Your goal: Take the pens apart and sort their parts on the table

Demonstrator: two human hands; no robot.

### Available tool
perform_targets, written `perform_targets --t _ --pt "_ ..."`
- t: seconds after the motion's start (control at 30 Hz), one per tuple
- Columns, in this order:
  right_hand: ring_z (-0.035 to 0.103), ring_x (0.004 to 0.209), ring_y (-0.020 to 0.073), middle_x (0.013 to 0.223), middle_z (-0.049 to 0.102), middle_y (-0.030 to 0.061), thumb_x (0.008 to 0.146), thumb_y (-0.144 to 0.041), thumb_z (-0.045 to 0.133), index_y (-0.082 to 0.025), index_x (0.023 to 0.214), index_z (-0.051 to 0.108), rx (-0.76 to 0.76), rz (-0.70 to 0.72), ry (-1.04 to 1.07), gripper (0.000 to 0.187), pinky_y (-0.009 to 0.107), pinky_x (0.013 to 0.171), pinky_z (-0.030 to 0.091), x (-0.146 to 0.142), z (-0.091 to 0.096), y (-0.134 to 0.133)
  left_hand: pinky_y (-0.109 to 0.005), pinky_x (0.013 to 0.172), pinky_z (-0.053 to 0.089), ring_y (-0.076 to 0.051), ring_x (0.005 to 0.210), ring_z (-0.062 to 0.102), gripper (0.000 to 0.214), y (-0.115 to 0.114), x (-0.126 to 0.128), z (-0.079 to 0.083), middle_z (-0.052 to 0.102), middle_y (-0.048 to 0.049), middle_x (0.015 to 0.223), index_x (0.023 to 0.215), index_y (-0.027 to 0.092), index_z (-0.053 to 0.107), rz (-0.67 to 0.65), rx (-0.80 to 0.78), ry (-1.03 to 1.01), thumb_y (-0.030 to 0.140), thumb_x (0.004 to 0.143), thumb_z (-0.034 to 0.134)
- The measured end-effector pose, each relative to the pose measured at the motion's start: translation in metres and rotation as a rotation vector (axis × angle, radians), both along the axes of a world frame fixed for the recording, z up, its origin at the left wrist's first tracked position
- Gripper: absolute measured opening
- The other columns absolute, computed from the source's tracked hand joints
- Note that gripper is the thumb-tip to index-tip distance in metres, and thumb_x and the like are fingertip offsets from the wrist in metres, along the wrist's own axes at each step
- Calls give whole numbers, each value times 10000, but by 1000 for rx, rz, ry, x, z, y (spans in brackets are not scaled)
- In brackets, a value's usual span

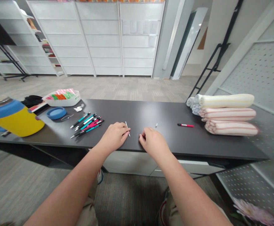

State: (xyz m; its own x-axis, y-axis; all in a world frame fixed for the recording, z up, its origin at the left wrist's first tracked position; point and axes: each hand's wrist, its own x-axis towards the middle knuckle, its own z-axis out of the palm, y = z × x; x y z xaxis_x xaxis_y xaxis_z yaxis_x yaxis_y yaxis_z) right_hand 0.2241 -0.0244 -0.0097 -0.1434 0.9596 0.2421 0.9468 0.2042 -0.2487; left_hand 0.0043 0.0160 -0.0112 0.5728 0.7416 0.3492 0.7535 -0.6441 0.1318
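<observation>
On the dark desk (137,110), my left hand (115,135) is closed, with a thin white stick with a dark lower end (126,125), like a pen refill, at its fingertips. My right hand (153,142) rests near the front edge with its fingers curled in; whatever may be inside is hidden. Just beyond it lies a small whitish piece (156,125), too small to name. Farther right is a red and black pen (185,125). Left of my left hand, several teal, black, white and red pens (88,125) lie in a loose pile.
At the left stand a yellow and blue jug-like container (21,121), a blue round lid (56,113) and a white basket (66,101) of colourful packets. Rolled striped towels (228,114) are stacked at the right end. White cabinets (99,40) line the far wall.
</observation>
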Motion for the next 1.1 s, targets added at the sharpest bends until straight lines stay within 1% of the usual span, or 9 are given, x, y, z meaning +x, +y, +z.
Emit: perform_targets --t 0.17,0.4,0.5,0.6,0.67,0.73,0.9,1.0,1.1 --pt "721 837 238 926 746 109 1012 -312 549 -195 972 644 -41 -216 -31 156 311 705 452 8 3 15 -426 949 513 -247 1091 642 284 -2 0 0 731 -97 1186 1188 231 765 -31 5 -20 269 1028 532" --pt "761 824 303 917 768 195 1019 -322 500 -155 1069 660 -59 -340 -38 237 365 720 529 -6 4 36 -423 924 500 -251 1089 631 278 -6 0 1 725 -87 1172 1186 258 747 -54 16 -25 253 1026 520" --pt "763 803 307 889 765 210 1024 -359 501 -136 1073 650 -40 -360 -30 273 363 711 534 -9 4 38 -424 936 492 -261 1107 618 278 -6 -2 0 712 -93 1187 1234 243 705 42 65 -55 260 1023 525" --pt "760 801 311 870 759 198 1042 -411 484 -140 1101 629 -27 -364 -12 314 368 713 525 -9 5 37 -453 966 489 -292 1108 608 288 -2 -12 -2 692 -124 1185 1249 197 676 227 131 -69 278 1004 548" --pt "756 801 306 870 758 175 1054 -414 469 -159 1106 618 -17 -329 -7 300 362 709 509 -9 4 34 -472 972 494 -315 1090 610 290 3 -23 -5 680 -151 1170 1208 164 686 334 137 -67 318 984 583" --pt "750 790 288 880 759 138 1058 -396 471 -189 1097 611 11 -246 -12 253 341 691 486 -10 3 31 -464 961 506 -307 1041 631 249 9 -34 -9 690 -140 1087 1099 161 715 376 90 -91 348 967 616" --pt "731 830 232 978 761 77 1065 -358 480 -235 1061 617 63 18 -3 185 306 676 449 -16 0 22 -436 922 513 -281 976 654 187 16 -47 -12 706 -105 992 986 178 722 332 -2 -113 300 989 580" --pt "721 889 222 1068 753 73 1069 -368 493 -234 1126 630 83 106 29 200 305 712 464 -18 0 19 -421 909 501 -270 976 655 201 11 -42 -6 725 -96 1024 1062 189 702 264 34 -114 307 1023 543" --pt "714 940 222 1151 739 84 1066 -420 522 -229 1279 618 96 186 71 302 312 779 489 -17 1 17 -403 882 479 -254 971 656 245 3 -35 0 744 -81 1059 1161 211 683 119 68 -61 341 1060 501"
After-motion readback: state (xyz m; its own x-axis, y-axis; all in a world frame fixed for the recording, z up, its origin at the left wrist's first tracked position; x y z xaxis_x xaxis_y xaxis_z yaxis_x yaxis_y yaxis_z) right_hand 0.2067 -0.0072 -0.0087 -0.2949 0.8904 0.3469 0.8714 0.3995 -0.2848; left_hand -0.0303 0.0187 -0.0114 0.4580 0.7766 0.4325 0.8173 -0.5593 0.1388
